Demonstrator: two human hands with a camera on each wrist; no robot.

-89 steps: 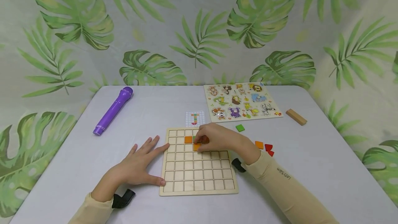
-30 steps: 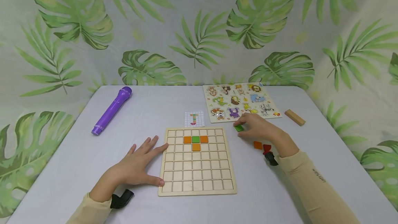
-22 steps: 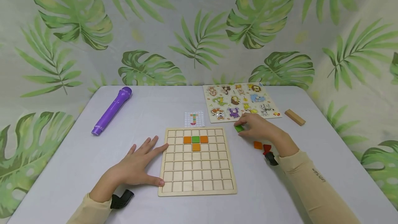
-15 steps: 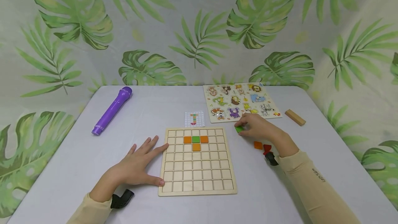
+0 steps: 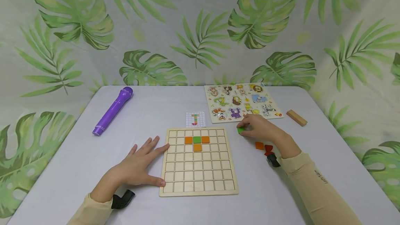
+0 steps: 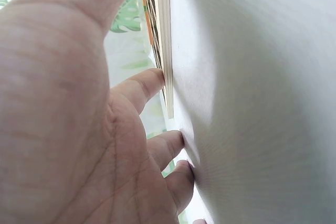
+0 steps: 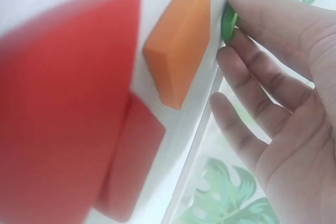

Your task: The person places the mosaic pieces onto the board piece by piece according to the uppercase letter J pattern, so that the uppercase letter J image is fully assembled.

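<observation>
My right hand (image 5: pixel 259 128) pinches a small green square tile (image 7: pixel 229 22) between thumb and fingers, low over the table to the right of the wooden grid board (image 5: pixel 179 175). My left hand (image 5: pixel 137 166) lies spread on the table, its thumb and index finger touching the board's left edge. In the left wrist view those fingertips meet the board's side (image 6: pixel 166 51). On the grid, a green tile (image 5: pixel 197 140) sits between two orange tiles (image 5: pixel 189 140), with another orange tile (image 5: pixel 197 147) directly below the green one.
An orange tile (image 5: pixel 259 145) and two red pieces (image 5: pixel 268 148) lie near my right wrist. Behind the board are a printed pattern card (image 5: pixel 195 119) and an animal puzzle board (image 5: pixel 226 100). A wooden block (image 5: pixel 297 117) is far right, a purple microphone (image 5: pixel 113 111) far left.
My right hand has left the grid, uncovering the placed tiles, and moved right to the loose green tile. It has shifted that tile only slightly. My left hand keeps its place.
</observation>
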